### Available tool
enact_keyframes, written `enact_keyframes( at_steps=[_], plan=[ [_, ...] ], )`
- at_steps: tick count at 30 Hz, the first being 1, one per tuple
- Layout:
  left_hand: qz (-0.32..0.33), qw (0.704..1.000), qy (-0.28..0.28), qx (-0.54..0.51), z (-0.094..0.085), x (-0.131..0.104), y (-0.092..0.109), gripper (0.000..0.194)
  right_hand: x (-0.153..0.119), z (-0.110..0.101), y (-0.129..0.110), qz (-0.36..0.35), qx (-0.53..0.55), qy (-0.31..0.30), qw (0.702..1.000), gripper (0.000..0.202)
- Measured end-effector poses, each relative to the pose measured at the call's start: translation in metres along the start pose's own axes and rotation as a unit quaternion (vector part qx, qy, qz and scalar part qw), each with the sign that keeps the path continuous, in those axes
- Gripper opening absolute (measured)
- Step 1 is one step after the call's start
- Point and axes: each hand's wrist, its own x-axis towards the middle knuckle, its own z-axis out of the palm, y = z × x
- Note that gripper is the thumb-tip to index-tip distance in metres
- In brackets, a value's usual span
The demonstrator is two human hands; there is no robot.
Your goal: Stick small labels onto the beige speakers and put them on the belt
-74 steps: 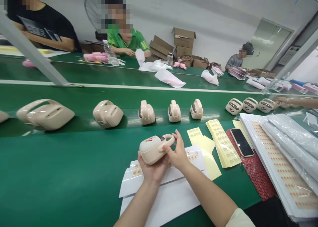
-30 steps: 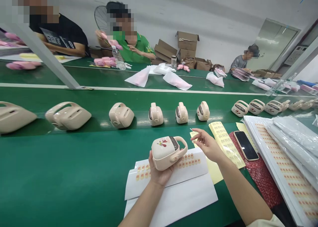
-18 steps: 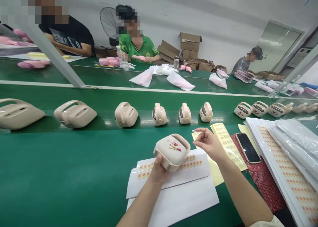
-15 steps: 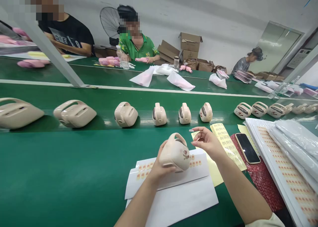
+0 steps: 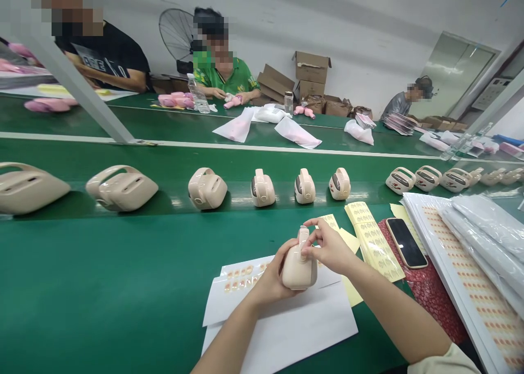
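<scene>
My left hand [image 5: 270,280] is wrapped round a cream plastic housing with a loop handle [image 5: 298,277] and holds it tilted above white sheets. My right hand [image 5: 333,248] is at the handle, thumb and fingers closed about it near the top and base. Whether a small sticker lies under those fingertips cannot be seen. Beneath the housing, the white sticker sheet [image 5: 235,280] carries rows of small orange-and-cream stickers. A yellow sticker sheet [image 5: 370,237] lies right of my right hand.
Several similar cream housings [image 5: 207,189] stand in a row on the green belt [image 5: 176,191]. To the right are a phone [image 5: 406,243], red bubble wrap [image 5: 438,303] and a stack of sticker sheets [image 5: 462,270]. Across the line, co-workers sit among pink items [image 5: 176,100].
My left hand has turned the housing, so its printed flower side no longer shows, and shifted it slightly right. My right hand has moved left onto the handle.
</scene>
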Motion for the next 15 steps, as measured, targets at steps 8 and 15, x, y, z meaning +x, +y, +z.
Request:
enact_keyframes(
  at_steps=[8, 15],
  plan=[
    [0.006, 1.0, 0.0, 0.011, 0.003, 0.0, -0.002, 0.084, -0.005, 0.006, 0.013, -0.013, 0.027, 0.045, 0.999, 0.043],
    [-0.008, 1.0, 0.011, -0.018, 0.004, 0.0, 0.0, 0.081, -0.004, 0.006, 0.016, -0.035, -0.015, 0.047, 0.998, 0.042]
  ],
)
